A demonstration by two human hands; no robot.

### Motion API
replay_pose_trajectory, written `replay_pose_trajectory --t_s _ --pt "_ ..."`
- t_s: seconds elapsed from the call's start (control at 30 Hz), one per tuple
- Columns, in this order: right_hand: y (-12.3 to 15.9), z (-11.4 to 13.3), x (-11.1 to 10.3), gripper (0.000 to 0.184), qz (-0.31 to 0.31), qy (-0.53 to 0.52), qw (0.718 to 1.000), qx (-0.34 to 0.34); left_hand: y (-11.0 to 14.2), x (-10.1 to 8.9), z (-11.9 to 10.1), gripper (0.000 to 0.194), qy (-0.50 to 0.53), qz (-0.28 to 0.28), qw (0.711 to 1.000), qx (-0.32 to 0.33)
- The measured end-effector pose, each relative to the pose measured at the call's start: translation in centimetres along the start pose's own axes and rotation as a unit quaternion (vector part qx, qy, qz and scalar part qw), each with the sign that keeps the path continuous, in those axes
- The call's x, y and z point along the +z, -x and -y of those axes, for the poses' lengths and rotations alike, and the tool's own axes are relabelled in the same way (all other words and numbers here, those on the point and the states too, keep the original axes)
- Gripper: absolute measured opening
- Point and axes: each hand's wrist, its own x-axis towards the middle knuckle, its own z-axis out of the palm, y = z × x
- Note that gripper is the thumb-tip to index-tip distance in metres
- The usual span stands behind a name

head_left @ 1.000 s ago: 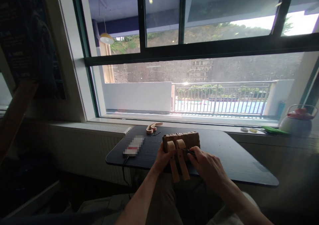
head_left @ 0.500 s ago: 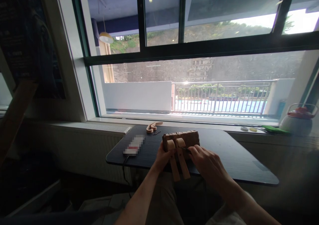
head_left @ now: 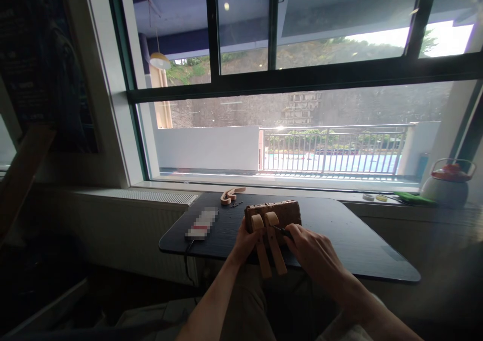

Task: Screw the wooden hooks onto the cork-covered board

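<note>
A brown wooden block (head_left: 281, 212) lies on the dark table (head_left: 350, 240) in front of me, with two pale wooden arms (head_left: 269, 245) sticking out toward me over the table's near edge. My left hand (head_left: 245, 240) grips the block's left end beside those arms. My right hand (head_left: 311, 248) is closed around a thin dark tool (head_left: 282, 230), whose tip touches the right-hand wooden arm.
A loose curved wooden piece (head_left: 231, 195) and small dark screws (head_left: 236, 204) lie at the table's far left. A blurred flat object (head_left: 203, 223) with a cable rests near the left edge. A kettle (head_left: 449, 182) and green item (head_left: 411, 197) sit on the windowsill.
My right hand has slid slightly left, bringing the tool closer to the wooden arm. The view has shifted a little; the block and my left hand stay put.
</note>
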Motion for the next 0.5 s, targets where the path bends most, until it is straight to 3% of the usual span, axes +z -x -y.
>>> replay_pose_trajectory --t_s 0.23,0.5 --pt "-0.34 0.35 0.24 0.015 -0.013 0.086 0.993 -0.081 -0.03 0.01 0.13 0.047 -0.001 0.001 1.0 0.003" --pt "-0.31 0.52 -0.01 0.013 0.013 -0.016 1.0 0.017 -0.02 0.15 -0.04 0.053 0.011 0.003 1.0 0.004"
